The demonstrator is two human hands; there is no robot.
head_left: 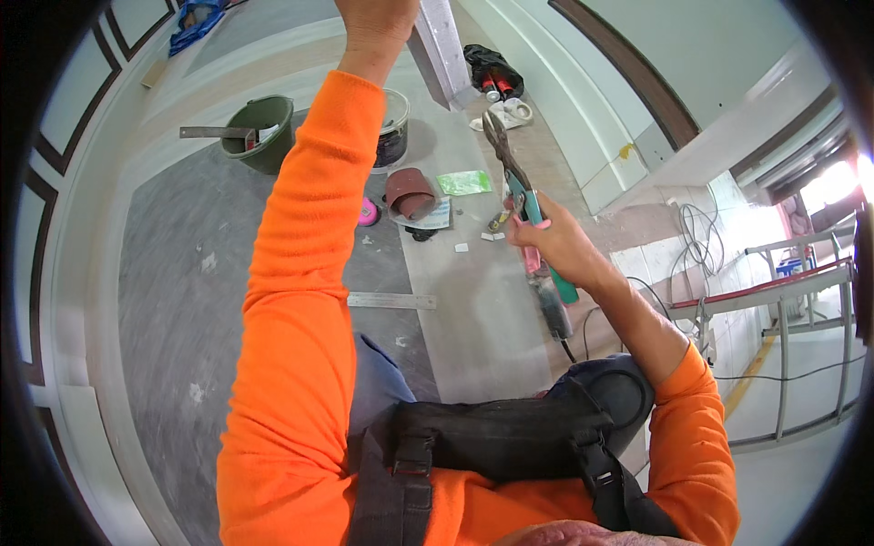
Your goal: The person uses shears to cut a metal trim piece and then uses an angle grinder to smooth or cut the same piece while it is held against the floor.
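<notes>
Two hands busy here: right hand [551, 238] is wrapped tight round the teal-handled metal snips [512, 173], blades pointing up and away over the floor. Left hand [375, 23] is raised to the pale metal strip [443, 45] at the top edge; can't tell its grip. Dark green plastic bucket [264, 132] sits well off to the left.

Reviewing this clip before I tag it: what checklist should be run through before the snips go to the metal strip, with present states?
1. Right hand grips the tin snips: ok.
2. Snips blades closed: ok.
3. Left hand on the metal strip: cannot tell, hand partly cut off by the frame.
4. Snips touching the strip: not ok, apart.
5. Power tool on the floor below the right hand: not ok, close under the work.
</notes>
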